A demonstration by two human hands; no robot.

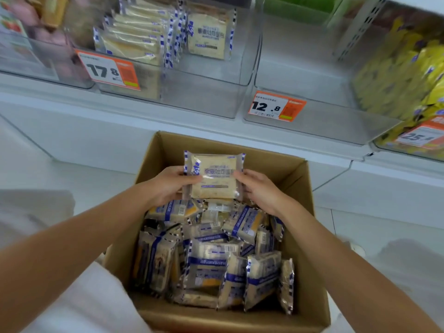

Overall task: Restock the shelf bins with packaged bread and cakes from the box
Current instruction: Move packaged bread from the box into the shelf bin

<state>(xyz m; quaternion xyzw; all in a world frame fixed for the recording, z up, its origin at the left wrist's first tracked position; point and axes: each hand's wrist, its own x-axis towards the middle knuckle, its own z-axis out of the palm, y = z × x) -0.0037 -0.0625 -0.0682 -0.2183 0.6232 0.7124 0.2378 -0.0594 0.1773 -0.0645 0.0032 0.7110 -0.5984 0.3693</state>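
Seen through the head camera: holding a clear-wrapped bread packet [213,176] upright over the far end of an open cardboard box [298,188], printed face turned toward the camera; pinching its left edge with the left hand [168,183], thumb across the front and the other fingers tucked out of sight behind the wrapper; pinching its right edge with the right hand [260,191] in the same way, thumb on the front, remaining fingers hidden behind; hovering the packet just above a jumbled heap of boxed packets [209,255] with blue-and-white bands, lying at all angles and filling the box; reaching in with both bare forearms from the lower corners; facing a white shelf [96,121] carrying a row of clear plastic bins; showing, in the middle bin [204,97] beyond the box, a leaning row of stocked packets [137,42] at the left and a lone packet [210,34] standing upright just beside them, face forward; bearing on that bin's front an orange-and-white 17.8 price tag [108,70]; standing next on the right, a second bin [312,121] with a 12.8 price tag [276,106]; holding, farther right, yellow packages [396,68] in another bin; blurring, at the far left, pink packages [36,27] too soft to read.
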